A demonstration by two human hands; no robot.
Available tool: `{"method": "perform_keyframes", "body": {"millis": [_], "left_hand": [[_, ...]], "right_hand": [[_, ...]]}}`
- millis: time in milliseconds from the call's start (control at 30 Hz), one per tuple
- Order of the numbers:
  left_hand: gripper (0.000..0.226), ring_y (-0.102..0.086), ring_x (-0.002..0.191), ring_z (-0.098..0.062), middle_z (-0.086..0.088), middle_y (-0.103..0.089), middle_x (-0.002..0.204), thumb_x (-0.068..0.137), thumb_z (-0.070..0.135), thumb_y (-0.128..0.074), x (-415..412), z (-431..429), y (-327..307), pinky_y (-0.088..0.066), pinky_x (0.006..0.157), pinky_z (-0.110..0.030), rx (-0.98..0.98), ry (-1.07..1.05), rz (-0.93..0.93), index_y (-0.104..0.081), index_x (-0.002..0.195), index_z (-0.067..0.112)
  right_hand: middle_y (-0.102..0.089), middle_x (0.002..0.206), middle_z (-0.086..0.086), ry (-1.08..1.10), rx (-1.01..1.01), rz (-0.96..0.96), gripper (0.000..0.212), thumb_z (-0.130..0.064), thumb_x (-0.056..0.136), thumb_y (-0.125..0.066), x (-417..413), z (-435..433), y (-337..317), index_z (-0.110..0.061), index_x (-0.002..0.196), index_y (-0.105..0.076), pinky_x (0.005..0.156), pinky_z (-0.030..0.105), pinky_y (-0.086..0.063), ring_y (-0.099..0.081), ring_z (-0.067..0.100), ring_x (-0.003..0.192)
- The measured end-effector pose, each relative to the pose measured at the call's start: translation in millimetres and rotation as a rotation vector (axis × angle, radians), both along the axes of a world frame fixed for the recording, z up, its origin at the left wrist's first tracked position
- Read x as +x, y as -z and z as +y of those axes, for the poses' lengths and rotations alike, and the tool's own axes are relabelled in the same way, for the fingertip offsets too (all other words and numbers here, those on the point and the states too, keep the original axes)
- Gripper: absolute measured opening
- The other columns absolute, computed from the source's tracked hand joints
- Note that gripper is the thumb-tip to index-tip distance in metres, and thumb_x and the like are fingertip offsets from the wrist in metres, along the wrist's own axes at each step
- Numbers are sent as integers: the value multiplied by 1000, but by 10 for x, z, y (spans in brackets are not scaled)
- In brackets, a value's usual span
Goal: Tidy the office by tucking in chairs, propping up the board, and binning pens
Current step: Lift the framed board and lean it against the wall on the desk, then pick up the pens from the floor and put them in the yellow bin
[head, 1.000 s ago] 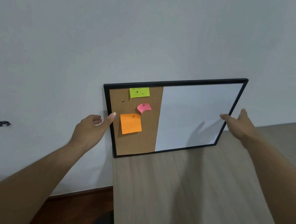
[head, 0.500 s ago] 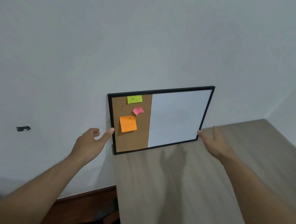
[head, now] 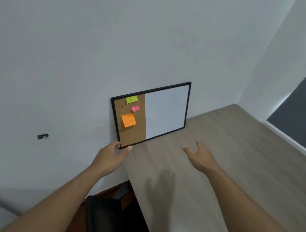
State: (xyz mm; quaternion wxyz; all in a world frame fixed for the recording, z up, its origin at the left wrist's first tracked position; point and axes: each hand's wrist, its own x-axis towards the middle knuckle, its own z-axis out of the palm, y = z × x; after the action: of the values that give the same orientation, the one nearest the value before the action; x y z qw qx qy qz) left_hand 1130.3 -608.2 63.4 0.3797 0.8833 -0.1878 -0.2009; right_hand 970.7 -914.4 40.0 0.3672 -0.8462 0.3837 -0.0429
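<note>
Left hand [head: 110,157] fingers pinch the black-framed cork-and-whiteboard [head: 149,115], hiding its lower corner; right hand [head: 200,157] fingers spread, empty.

Board [head: 165,112] standing on the desk's [head: 207,184] back-left corner, leaning against the wall [head: 100,37] behind, left hand [head: 110,158] touching its lower-left corner, right hand [head: 200,157] hovering before it, chair [head: 109,223] sitting below the desk's left edge.

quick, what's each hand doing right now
Left hand: fingers pinching the bottom-left corner of the board.
Right hand: open, holding nothing, hovering over the desk clear of the board.
</note>
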Motion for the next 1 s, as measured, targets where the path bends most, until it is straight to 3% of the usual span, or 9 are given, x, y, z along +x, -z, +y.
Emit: {"method": "perform_keyframes", "body": {"millis": [367, 567, 1000], "left_hand": [[82, -47, 154, -25, -4, -49, 168, 102, 65, -61, -409, 184, -36, -40, 125, -44, 22, 439, -57, -45, 164, 14], [87, -49, 153, -26, -2, -49, 167, 98, 72, -59, -772, 147, 84, -42, 124, -48, 50, 669, -65, -46, 163, 16], [79, -54, 149, -25, -4, -56, 163, 101, 64, -62, -2651, -3, 13, -43, 123, -43, -1, 1190, -178, -51, 159, 11]], "right_hand": [[-34, 170, 18, 240, -40, 44, 94, -62, 99, -61, -1069, 1135, 5, -5, 166, -28, 126, 42, -29, -33, 35, 157], [-33, 171, 16, 393, -32, 62, 95, -65, 98, -59, -1789, 1680, 101, -6, 166, -27, 128, 42, -28, -28, 33, 159], [-32, 173, 12, 863, 4, 40, 92, -60, 101, -58, -3989, 3094, 111, -7, 167, -25, 126, 42, -29, -29, 32, 159]]}}
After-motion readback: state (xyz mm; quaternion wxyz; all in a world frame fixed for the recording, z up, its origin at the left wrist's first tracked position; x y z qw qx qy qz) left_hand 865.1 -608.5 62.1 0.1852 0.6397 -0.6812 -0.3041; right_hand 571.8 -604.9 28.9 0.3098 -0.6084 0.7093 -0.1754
